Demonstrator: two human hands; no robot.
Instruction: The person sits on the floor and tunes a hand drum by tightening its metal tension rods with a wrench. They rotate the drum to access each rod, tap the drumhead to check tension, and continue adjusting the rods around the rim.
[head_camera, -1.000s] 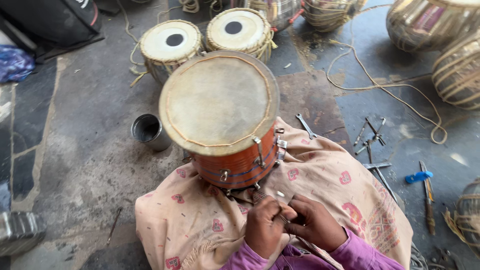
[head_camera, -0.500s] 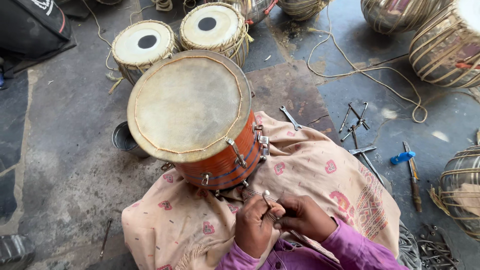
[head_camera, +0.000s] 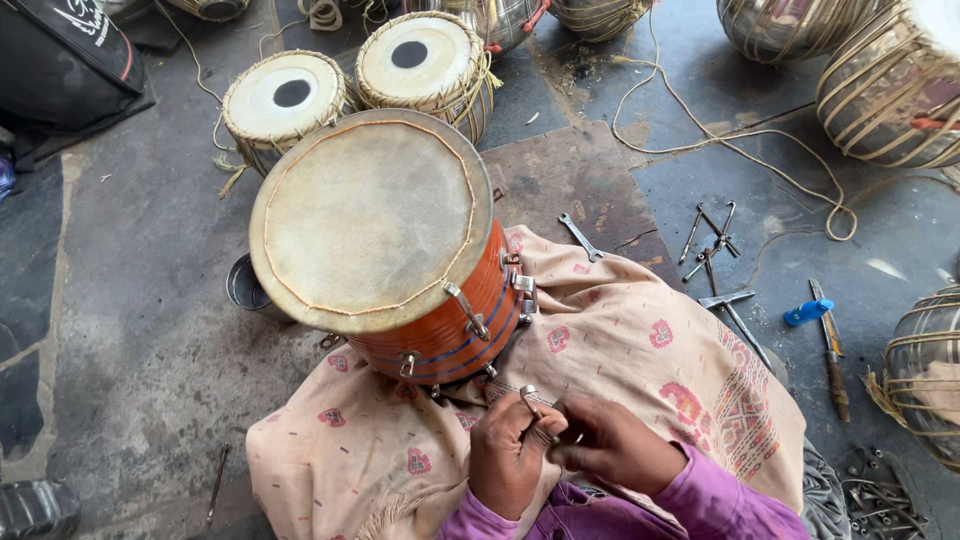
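the left hand (head_camera: 508, 452) and the right hand (head_camera: 612, 447) are close together, low in the view, just below the big orange drum (head_camera: 400, 250). the left hand's fingers are pinched tight on a small metal hook (head_camera: 530, 400) that sticks up near the bottom edge of the drum. the right hand's fingers are curled in beside it, but i cannot tell if they grip anything.

the hook is thin and smooth, so it could slip out of the pinch and drop into the folds of the cloth (head_camera: 640, 350), where it would be hard to find. the drum leans on its side on the lap, so a hard pull could make it roll off.

the drum has a pale skin top, flat and round, with a yellow cord edge. its side is shiny orange with silver metal clips. the cloth is soft and peach with pink squares. the floor (head_camera: 130, 330) is grey and rough. thin metal tools (head_camera: 712, 240) lie on it to the right.
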